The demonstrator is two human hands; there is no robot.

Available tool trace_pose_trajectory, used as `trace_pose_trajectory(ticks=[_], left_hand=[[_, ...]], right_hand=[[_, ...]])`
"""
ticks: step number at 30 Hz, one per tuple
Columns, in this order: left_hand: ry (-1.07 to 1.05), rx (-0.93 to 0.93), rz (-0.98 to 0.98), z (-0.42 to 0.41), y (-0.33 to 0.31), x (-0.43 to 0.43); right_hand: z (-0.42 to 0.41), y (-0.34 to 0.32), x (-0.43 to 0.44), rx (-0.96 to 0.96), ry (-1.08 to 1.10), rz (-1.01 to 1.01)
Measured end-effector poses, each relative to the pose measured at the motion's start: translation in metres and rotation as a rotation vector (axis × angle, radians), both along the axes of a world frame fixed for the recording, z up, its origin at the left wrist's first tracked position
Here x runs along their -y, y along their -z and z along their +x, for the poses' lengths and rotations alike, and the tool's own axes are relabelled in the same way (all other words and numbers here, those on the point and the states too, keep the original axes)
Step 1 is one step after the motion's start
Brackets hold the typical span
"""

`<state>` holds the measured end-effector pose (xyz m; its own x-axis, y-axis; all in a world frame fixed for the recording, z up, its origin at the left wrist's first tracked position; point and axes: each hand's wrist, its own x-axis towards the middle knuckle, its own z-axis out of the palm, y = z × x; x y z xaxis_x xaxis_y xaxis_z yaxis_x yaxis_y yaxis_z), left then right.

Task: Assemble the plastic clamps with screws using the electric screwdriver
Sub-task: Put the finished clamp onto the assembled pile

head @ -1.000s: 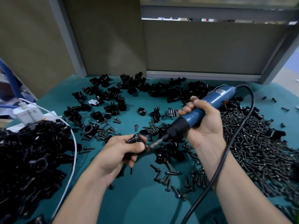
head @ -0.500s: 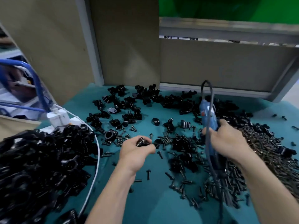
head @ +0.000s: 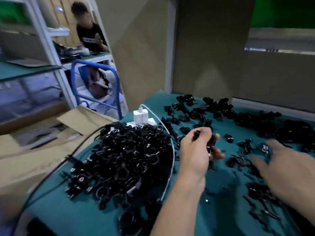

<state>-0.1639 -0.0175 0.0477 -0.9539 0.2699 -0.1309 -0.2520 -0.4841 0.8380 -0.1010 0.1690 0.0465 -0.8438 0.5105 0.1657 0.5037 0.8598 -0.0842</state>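
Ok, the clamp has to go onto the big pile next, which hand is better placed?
Left. The left hand grips the clamp and is right beside the pile. The right hand is on the far side of it, away from the pile, and too blurred to judge.

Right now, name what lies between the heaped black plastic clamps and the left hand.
A thin white cable, curving over teal table cover, in the head view.

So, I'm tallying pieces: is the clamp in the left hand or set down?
In hand: the left hand grips the black clamp, fingers curled round.
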Motion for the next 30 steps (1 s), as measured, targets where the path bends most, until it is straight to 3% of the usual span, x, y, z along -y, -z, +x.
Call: trace_pose_trajectory(ticks=[5,7,9,12,15,17,21,26,28,30], left_hand=[[-0.337,-0.08,-0.109,0.004,-0.001,0.036],[-0.377,-0.138,-0.149,0.004,-0.003,0.054],[-0.444,-0.247,-0.406,0.002,-0.002,0.07],[-0.684,-0.452,-0.939,-0.004,0.002,0.095],[-0.531,-0.537,-1.381,-0.016,0.01,0.113],[-0.388,-0.506,-1.527,-0.023,0.016,0.119],[-0.468,-0.471,-1.507,-0.022,0.016,0.113],[-0.595,-0.718,-1.398,-0.022,0.022,0.078],[-0.538,-0.778,-1.306,-0.021,0.026,0.053],[-0.403,-0.793,-1.23,-0.025,0.031,0.026]], right_hand=[[-0.026,-0.027,0.139,-0.244,-0.586,-0.574],[-0.047,-0.021,0.162,-0.37,-0.655,-0.73],[-0.071,-0.018,0.176,-0.409,-0.638,-0.809],[-0.112,-0.013,0.185,-0.315,-0.533,-0.629],[-0.137,-0.002,0.191,-0.131,-0.513,-0.437],[-0.137,0.008,0.195,-0.011,-0.585,-0.348],[-0.125,0.015,0.186,-0.024,-0.672,-0.454],[-0.13,0.003,0.115,-0.295,-0.479,-0.581],[-0.141,0.0,0.081,-0.205,-0.354,-0.483],[-0.153,0.003,0.056,0.056,-0.304,-0.358]])
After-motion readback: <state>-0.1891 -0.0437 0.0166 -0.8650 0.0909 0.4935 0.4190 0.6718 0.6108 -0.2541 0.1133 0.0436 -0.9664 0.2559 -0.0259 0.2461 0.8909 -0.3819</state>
